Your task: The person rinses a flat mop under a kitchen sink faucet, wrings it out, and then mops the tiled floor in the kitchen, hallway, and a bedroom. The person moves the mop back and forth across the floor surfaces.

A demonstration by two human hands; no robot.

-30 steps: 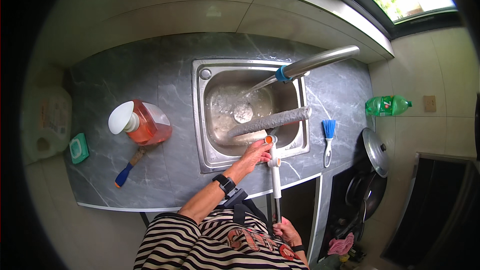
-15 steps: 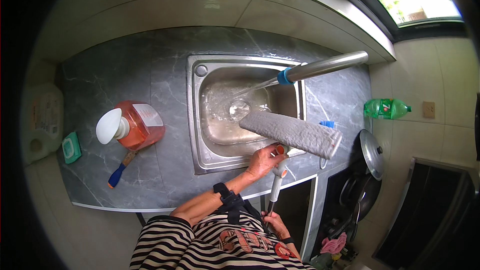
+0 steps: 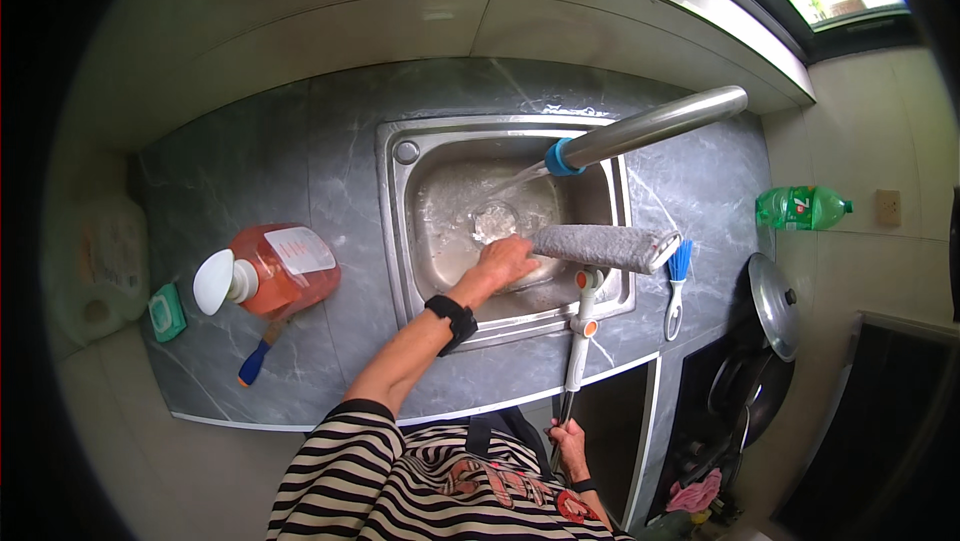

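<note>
A flat mop head (image 3: 600,247) with a fluffy grey pad lies across the right part of the steel sink (image 3: 391,241), tilted on its grey-and-orange swivel joint (image 3: 585,303). My left hand (image 3: 505,263) is at the pad's left end, fingers bent against it; the thumb is hidden. Low in front of the counter, my right hand (image 3: 569,448) is closed around the mop's pole (image 3: 564,409). Water runs from the blue-tipped tap (image 3: 650,131) into the basin, left of the pad.
A large pump bottle of pinkish-orange liquid (image 3: 285,276) stands left, beside a blue-handled brush (image 3: 255,361) and a green wipes pack (image 3: 167,312). Right of the sink lie a blue-bristled brush (image 3: 678,286) and a green bottle (image 3: 800,208). A pot lid (image 3: 770,306) leans farther right.
My left hand has moved from the mop's joint to the pad's left end over the sink. The mop head has turned more level and tipped onto its edge; my right hand keeps its hold.
</note>
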